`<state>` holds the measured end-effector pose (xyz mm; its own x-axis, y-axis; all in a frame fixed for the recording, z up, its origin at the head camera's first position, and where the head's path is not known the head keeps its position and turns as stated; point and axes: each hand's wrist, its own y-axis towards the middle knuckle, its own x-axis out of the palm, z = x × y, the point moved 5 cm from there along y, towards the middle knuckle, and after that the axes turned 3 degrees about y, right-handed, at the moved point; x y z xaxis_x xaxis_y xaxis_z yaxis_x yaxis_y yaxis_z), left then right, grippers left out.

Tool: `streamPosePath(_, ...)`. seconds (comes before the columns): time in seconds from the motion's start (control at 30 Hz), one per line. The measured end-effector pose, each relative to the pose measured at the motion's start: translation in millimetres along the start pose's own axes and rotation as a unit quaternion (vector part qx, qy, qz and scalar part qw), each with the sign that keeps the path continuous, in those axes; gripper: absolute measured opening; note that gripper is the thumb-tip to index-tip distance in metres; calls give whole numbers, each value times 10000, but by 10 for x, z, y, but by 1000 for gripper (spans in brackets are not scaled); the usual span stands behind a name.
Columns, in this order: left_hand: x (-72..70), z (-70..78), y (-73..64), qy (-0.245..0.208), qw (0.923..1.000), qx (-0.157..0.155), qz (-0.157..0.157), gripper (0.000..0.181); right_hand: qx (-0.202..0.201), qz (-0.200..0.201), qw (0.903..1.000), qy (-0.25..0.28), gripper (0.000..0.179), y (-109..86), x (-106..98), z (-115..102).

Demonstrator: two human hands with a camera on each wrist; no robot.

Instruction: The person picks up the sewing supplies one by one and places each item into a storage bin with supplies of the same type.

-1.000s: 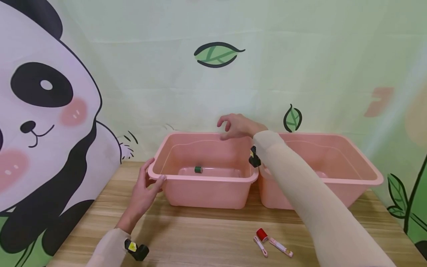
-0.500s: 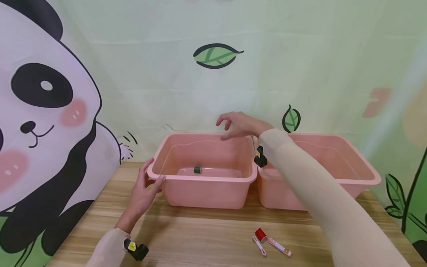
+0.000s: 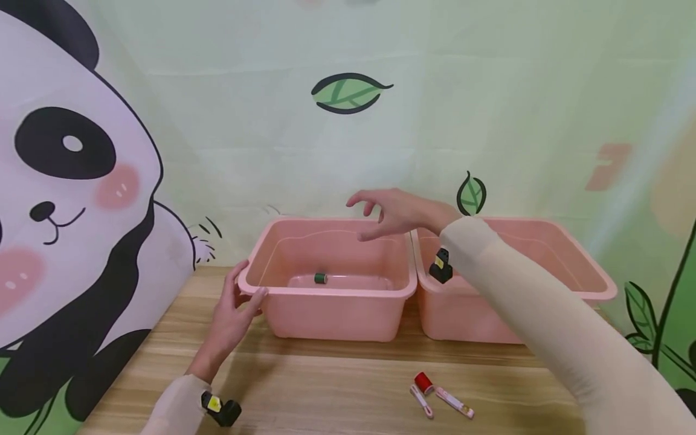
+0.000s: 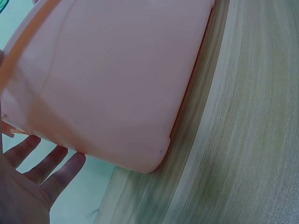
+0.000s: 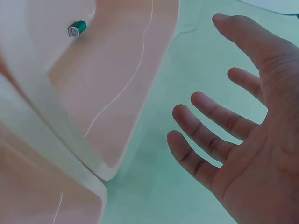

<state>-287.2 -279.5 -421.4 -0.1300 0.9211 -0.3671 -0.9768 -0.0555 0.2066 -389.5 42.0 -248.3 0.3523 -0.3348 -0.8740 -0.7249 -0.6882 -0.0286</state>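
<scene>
My left hand [image 3: 231, 317] grips the front-left corner of the left pink tub [image 3: 331, 317], thumb at the front rim and fingers along the left side. In the left wrist view, fingertips [image 4: 72, 165] touch the tub's outer wall. A green thread spool [image 3: 320, 278] lies on its side on that tub's floor; the right wrist view shows the spool [image 5: 77, 28] too. Above the tub's back right part, my right hand [image 3: 399, 212] is raised with fingers spread and nothing held. In its wrist view the palm [image 5: 275, 154] shows bare.
A second pink tub [image 3: 462, 314] stands right beside the first, partly hidden by my right sleeve. On the wooden table [image 3: 315, 393] in front lie a red thread spool [image 3: 423, 383] and two slim pink-and-white items [image 3: 455, 402]. A panda-print cloth [image 3: 244, 151] hangs close behind.
My right hand has lowered slightly and its fingers have spread; wrist and forearm have shifted right. The left hand stays on the tub's corner, and the spools lie as before.
</scene>
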Motion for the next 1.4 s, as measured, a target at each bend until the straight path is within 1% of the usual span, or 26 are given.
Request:
streamPosePath(0.2, -1, -1, -3, -6, 10000, 64, 31, 77, -300, 94, 9995, -36, 75, -161, 29, -29)
streamPosePath(0.37, 7, -8, -4, 6, 10000, 48, 35, 77, -511, 136, 9986, -61, 76, -311, 64, -28)
streamPosePath(0.57, 14, 2, -15, 40, 10000, 81, 11, 77, -704, 183, 9973, -56, 77, -505, 111, 6)
streamPosePath(0.7, 7, 4, -20, 63, 9999, 132, 72, 77, -825, 231, 9963, -108, 76, -635, 139, -4)
streamPosePath(0.8, 5, 5, -25, 86, 9998, 148, 113, 76, -883, 245, 9957, -97, 78, -761, 164, -24)
streamPosePath(0.93, 13, 4, -26, 38, 9999, 138, 89, 77, -953, 285, 9950, -61, 80, -924, 217, -29)
streamPosePath(1.03, 18, -1, -25, 6, 9999, 105, 87, 77, -1025, 407, 9938, -108, 77, -1030, 254, -20)
streamPosePath(1.23, 26, 1, -24, 57, 9999, 98, 115, 76, -1354, 806, 9873, -221, 78, -1243, 307, 17)
streamPosePath(1.4, 30, 10, -29, 69, 9999, 87, 101, 77, -1354, 870, 9870, -22, 84, -1376, 413, 106)
